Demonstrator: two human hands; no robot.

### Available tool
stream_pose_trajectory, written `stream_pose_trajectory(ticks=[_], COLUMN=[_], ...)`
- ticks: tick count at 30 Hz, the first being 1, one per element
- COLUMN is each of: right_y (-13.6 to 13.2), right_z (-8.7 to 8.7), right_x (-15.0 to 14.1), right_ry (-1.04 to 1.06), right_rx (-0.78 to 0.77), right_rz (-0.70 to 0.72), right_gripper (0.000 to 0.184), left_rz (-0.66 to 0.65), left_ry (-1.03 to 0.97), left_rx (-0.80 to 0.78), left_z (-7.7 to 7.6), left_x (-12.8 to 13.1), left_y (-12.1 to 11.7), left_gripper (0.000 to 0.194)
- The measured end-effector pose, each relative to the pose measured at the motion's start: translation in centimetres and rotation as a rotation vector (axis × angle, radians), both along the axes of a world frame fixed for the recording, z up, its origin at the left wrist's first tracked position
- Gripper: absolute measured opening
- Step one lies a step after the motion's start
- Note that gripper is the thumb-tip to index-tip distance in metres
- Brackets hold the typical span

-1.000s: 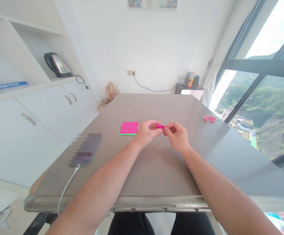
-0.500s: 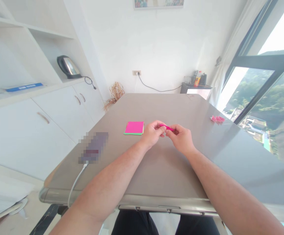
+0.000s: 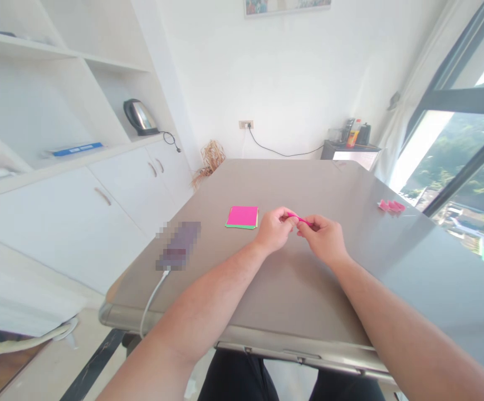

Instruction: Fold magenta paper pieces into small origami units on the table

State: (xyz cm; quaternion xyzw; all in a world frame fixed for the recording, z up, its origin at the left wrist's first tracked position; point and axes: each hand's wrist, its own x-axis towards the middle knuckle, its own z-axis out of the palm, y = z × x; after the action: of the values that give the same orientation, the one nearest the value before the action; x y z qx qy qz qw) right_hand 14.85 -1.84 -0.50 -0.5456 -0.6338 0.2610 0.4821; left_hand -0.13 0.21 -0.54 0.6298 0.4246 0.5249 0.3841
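Over the middle of the grey table [image 3: 292, 289], my left hand [image 3: 274, 230] and my right hand [image 3: 324, 238] meet fingertip to fingertip. Both pinch a small folded strip of pink paper [image 3: 302, 219], held just above the tabletop. Its shape is mostly hidden by my fingers. A flat stack of square paper [image 3: 242, 216], pink on top with a green sheet under it, lies on the table just left of my left hand.
Small pink folded pieces [image 3: 390, 206] lie near the table's right edge by the window. A blurred dark device [image 3: 179, 252] with a white cable [image 3: 152, 301] sits at the front left. White cupboards, a kettle [image 3: 140, 117] and a blue folder [image 3: 77, 148] are on the left.
My head has turned left, so everything sits further right in view. The pink strip between my fingers now looks longer and flatter than a second ago.
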Motion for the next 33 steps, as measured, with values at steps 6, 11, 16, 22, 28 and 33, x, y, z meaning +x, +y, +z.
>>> stream_pose_trajectory(ticks=[6, 11, 16, 22, 28, 33], right_y=[0.0, -0.1, 0.3, 0.4, 0.1, 0.3], right_z=[0.0, 0.1, -0.3, -0.3, -0.1, 0.0], right_x=[0.1, -0.1, -0.1, 0.2, 0.0, 0.0], right_ry=[-0.093, -0.105, -0.070, -0.149, -0.063, 0.070], right_rx=[-0.030, -0.023, -0.047, -0.033, -0.048, -0.078], right_rz=[-0.052, -0.032, -0.050, -0.065, -0.008, 0.043], right_gripper=[0.025, 0.028, 0.031, 0.030, 0.031, 0.030], left_rz=[-0.025, 0.016, 0.014, -0.082, -0.043, -0.063], left_ry=[0.070, 0.080, -0.034, 0.004, 0.062, 0.031], left_rx=[0.020, 0.012, -0.079, -0.120, 0.001, 0.035], left_z=[-0.7, -0.6, -0.2, 0.0, 0.1, -0.6], left_x=[0.1, 0.3, 0.5, 0.2, -0.2, -0.5], left_y=[0.1, -0.1, 0.0, -0.1, 0.1, 0.9], left_gripper=[0.009, 0.005, 0.007, 0.012, 0.013, 0.014])
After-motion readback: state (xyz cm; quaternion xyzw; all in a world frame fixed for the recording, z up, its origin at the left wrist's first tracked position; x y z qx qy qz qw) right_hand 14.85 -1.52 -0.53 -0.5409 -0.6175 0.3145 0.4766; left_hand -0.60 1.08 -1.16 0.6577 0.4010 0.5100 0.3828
